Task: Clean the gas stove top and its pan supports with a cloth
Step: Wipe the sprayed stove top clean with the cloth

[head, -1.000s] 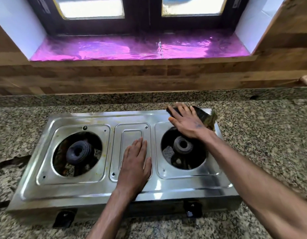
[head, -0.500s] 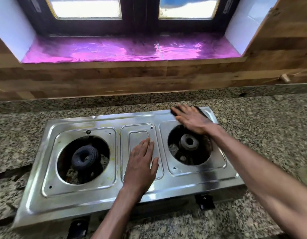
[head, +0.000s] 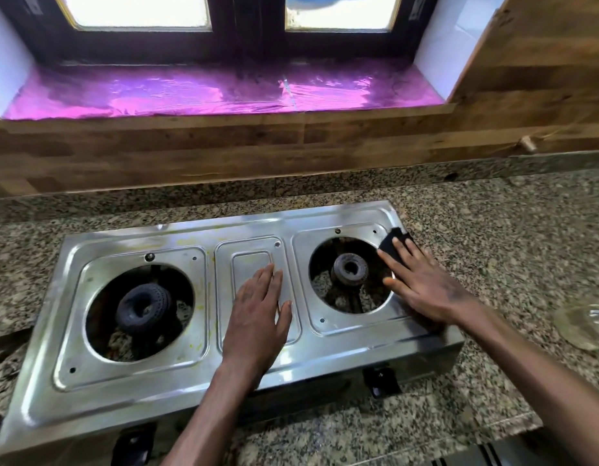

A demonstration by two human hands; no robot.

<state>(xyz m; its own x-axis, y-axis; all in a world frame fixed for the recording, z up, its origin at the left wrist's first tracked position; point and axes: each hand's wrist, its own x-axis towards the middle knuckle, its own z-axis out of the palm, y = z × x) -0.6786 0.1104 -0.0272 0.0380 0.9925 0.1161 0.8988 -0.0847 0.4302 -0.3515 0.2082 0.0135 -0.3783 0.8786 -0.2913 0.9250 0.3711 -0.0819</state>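
A two-burner stainless steel gas stove [head: 177, 391] sits on the granite counter, with no pan supports on it. The left burner [head: 144, 307] and right burner [head: 350, 268] are bare in their round openings. My left hand [head: 257, 314] lies flat on the stove's middle panel, fingers straight. My right hand [head: 422, 284] presses a dark cloth [head: 394, 242] flat against the right edge of the stove top, beside the right burner. Most of the cloth is hidden under the fingers.
Granite counter [head: 493, 237] surrounds the stove, with a wooden backsplash [head: 224, 153] behind. A window sill lined with pink foil [head: 190, 92] sits above. A glass lid or dish [head: 583, 324] lies at the right edge. Two black knobs [head: 380, 381] are on the stove front.
My right hand has slid the cloth from the stove's back edge, behind the right burner, round to its right side and nearer to me. The left hand stays on the middle panel.
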